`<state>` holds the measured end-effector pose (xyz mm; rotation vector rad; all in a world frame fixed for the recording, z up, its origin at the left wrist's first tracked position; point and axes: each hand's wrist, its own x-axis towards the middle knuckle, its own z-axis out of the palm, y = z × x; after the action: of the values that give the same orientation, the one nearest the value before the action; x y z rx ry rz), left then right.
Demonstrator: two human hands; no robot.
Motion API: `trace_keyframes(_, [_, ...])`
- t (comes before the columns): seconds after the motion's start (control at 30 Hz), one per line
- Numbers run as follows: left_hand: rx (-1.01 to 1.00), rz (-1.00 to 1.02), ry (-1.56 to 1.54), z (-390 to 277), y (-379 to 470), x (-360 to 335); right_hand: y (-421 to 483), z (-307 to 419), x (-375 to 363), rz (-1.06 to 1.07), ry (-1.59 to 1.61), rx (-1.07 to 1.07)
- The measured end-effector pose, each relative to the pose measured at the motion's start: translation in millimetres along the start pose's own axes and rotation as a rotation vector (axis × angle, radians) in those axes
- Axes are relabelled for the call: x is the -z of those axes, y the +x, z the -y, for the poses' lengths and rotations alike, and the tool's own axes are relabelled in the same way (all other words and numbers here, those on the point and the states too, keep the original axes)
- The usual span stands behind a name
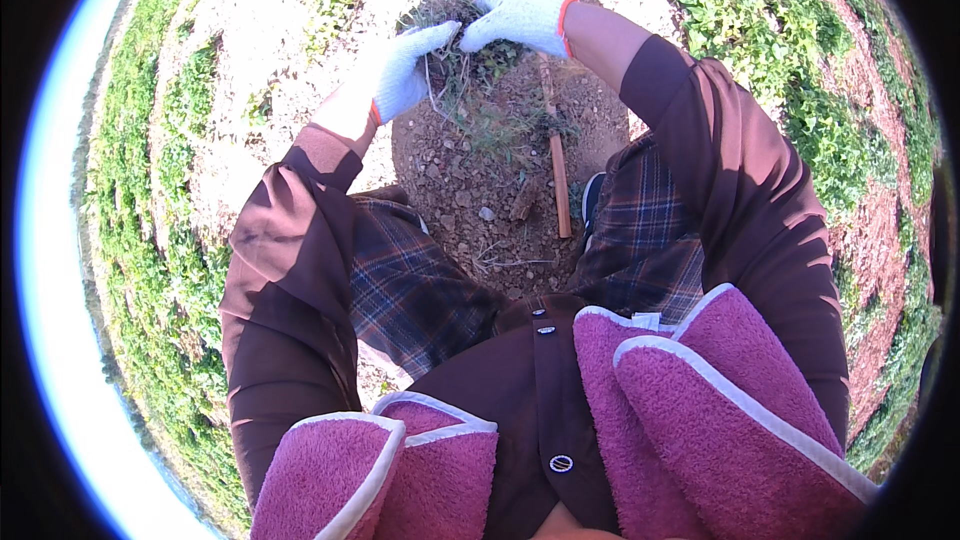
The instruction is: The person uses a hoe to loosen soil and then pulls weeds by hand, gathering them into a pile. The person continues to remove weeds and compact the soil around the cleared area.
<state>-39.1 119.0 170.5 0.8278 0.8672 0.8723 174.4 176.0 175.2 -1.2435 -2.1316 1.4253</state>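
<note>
Both hands wear white knit gloves with orange cuffs. My left hand grips the near left side of a clump of pulled weeds, its fingertips partly hidden by stems. From the right, my right hand curls over the same clump, and the two gloves almost meet. Dry stalks and green leaves hang below them. A wooden tool handle lies on the soil below my right hand; its far end is hidden under the weeds and the glove. Loose green weeds lie beside the handle.
Shaded, stony soil lies between my knees. Rows of leafy crop plants run along the right, with more green rows on the left. A pink towel hangs down over my chest. A dark shoe stands near the handle.
</note>
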Motion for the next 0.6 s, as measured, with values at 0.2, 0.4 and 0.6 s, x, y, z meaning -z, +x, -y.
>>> trace_keyframes(0.2, [0.013, -0.158, 0.032, -0.8, -3.5, 0.8, -17.4, 17.3, 16.6, -0.024, -0.075, -0.027])
trace_keyframes(0.4, [-0.044, -0.191, 0.009, 10.9, 9.0, 29.8, -4.9, 0.5, 26.0, 0.028, -0.276, 0.143])
trace_keyframes(0.6, [0.022, -0.126, -0.062, 4.7, 5.1, 16.8, 9.5, -16.2, 17.2, 0.013, -0.483, 0.189])
